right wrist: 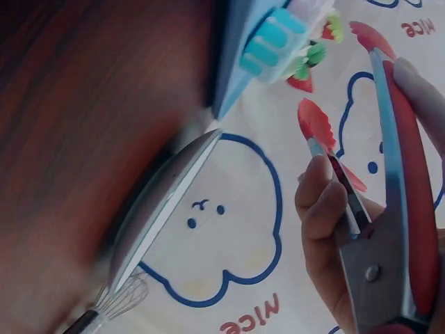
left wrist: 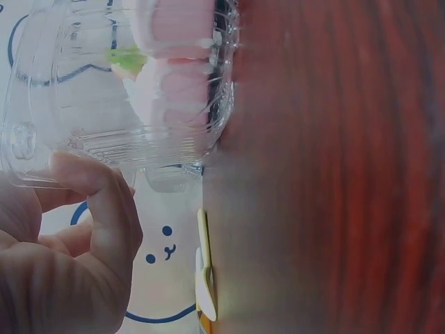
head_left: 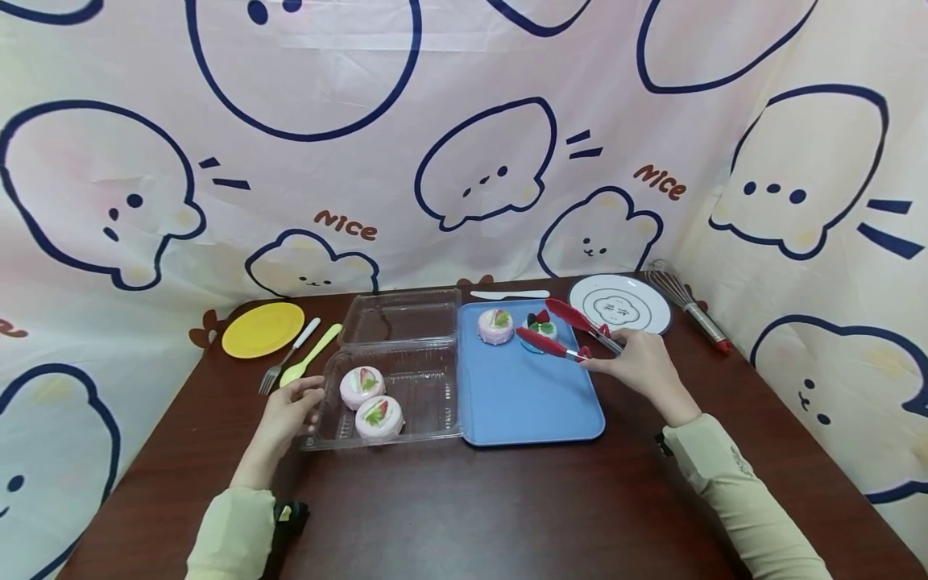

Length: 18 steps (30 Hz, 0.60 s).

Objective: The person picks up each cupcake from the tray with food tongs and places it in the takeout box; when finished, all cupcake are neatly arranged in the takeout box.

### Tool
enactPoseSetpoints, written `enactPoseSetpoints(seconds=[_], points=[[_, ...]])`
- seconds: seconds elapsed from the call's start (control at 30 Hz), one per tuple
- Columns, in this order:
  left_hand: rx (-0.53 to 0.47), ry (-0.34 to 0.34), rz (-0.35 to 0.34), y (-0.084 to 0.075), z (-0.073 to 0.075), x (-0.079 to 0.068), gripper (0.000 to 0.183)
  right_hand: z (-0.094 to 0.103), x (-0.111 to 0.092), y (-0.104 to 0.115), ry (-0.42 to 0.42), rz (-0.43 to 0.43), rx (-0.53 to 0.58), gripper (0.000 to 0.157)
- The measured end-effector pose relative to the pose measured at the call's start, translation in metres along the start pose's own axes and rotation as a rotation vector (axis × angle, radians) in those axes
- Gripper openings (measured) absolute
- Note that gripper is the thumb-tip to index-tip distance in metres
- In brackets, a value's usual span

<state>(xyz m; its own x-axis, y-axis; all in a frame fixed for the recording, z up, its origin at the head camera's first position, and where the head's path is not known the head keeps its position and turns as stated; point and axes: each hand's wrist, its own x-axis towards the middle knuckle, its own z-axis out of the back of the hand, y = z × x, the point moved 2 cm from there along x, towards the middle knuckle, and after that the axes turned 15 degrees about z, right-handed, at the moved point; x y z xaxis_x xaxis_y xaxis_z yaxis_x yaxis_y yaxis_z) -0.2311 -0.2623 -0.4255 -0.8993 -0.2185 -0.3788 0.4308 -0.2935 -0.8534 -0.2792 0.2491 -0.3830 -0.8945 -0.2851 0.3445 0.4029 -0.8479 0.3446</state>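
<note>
over the blue tray (head_left: 522, 395), our right hand (head_left: 641, 366) gripped the red tongs (head_left: 573, 318), and their two tips stood apart above the berry-topped cake (head_left: 542, 326), which sat on the tray's far side. just beside it, on the same tray, we had a pink cake (head_left: 495, 327). our left hand (head_left: 290, 403) pinched the rim of the clear container (head_left: 428, 395) at its left side, fingers bent over the edge. inside, toward that hand, we saw two strawberry-topped cakes (head_left: 380, 419) touching each other; the hinged lid (head_left: 402, 316) lay open behind. farther left we had a yellow plate (head_left: 263, 330), a fork (head_left: 271, 375) and a pale green spoon (head_left: 295, 372). behind the tray lay a white knife (head_left: 510, 295), and to its right a white plate (head_left: 656, 310) and a whisk (head_left: 706, 322).
</note>
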Motion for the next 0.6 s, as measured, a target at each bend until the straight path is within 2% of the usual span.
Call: enactPoseSetpoints(seconds=[0.17, 0.37, 0.6], points=[[0.009, -0.013, 0.002, 0.0, 0.0, 0.001, 0.04, -0.001, -0.001, -0.007, 0.041, -0.056, -0.021, 0.082], [0.007, -0.018, 0.011, 0.001, 0.0, 0.002, 0.04, -0.005, -0.002, -0.014, 0.081, -0.112, 0.007, 0.075], [-0.006, -0.009, 0.016, 0.002, -0.001, 0.002, 0.04, -0.01, -0.002, -0.017, 0.096, -0.114, 0.04, 0.072]])
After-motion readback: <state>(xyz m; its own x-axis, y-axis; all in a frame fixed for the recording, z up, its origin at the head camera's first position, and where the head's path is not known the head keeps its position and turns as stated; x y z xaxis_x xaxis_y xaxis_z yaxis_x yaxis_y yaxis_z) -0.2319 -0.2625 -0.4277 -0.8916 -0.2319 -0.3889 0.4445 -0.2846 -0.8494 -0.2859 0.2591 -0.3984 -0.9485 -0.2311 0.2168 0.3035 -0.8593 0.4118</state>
